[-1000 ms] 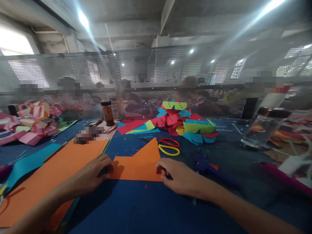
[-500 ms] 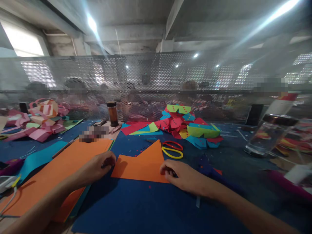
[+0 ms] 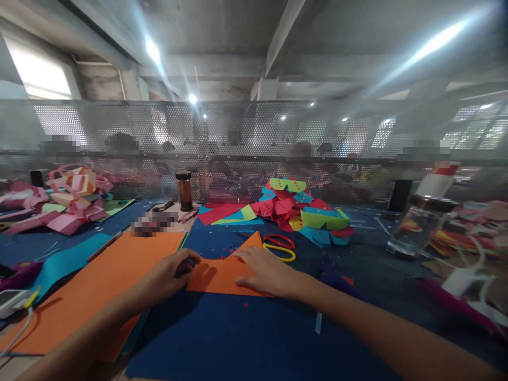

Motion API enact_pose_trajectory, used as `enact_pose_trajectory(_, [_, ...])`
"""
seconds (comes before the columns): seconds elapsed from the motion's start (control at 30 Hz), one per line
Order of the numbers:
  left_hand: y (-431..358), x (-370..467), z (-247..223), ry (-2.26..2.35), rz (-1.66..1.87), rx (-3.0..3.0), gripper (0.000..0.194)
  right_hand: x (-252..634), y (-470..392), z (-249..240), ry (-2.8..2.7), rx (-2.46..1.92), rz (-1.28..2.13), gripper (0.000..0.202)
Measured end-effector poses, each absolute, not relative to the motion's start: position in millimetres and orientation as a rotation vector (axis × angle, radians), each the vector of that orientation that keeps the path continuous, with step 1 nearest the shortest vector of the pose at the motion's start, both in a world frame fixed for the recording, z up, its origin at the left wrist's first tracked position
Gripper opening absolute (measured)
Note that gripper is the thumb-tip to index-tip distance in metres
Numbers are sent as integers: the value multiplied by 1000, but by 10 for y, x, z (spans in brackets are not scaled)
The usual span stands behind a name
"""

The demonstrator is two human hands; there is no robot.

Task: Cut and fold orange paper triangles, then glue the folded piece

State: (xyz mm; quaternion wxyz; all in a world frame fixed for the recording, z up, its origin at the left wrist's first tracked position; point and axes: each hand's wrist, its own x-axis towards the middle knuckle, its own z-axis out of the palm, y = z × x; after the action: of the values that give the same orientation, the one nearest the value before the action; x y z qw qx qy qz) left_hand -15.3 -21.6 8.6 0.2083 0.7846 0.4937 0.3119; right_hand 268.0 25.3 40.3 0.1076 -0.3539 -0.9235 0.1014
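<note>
A cut orange paper piece (image 3: 222, 275) with a pointed top lies on the dark blue mat (image 3: 222, 338). My right hand (image 3: 264, 270) rests over its right part, palm down with the fingers apart. At the paper's left edge is my left hand (image 3: 177, 270), its fingers curled; whether they pinch the edge is too small to tell. Scissors with red and yellow handles (image 3: 283, 254) lie just behind the piece, partly hidden by it. Large orange sheets (image 3: 103, 270) are stacked under and beyond my left forearm.
Behind are folded colored paper shapes (image 3: 286, 206), a brown bottle (image 3: 183, 190) and a perforated screen (image 3: 234, 132) with people beyond. Pink paper shapes (image 3: 75, 201) lie left. At right stands a clear cup (image 3: 416, 227); purple scissors handles (image 3: 456, 304) lie nearer.
My right hand has moved left and forward from the paper's right edge onto its surface, its fingers opening out. The left hand has shifted slightly right, to the paper's upper left edge.
</note>
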Motion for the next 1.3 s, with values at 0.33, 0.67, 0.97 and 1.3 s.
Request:
enact_pose_trajectory(0.33, [-176, -151, 112, 1245, 1094, 1926, 14, 2679, 276, 289, -2595, -1027, 391, 52])
enact_pose_trajectory(0.67, [-69, -174, -39, 1160, 1084, 1688, 31, 2664, 198, 307, -2587, -998, 444, 46])
enact_pose_trajectory(0.97, [-121, -121, 3, 1249, 1087, 1730, 38, 2676, 236, 191, -2508, -913, 464, 51])
enact_pose_trajectory(1.3, [-194, -64, 147, 1076, 1127, 1518, 37, 2680, 293, 327, -2255, -851, 397, 11])
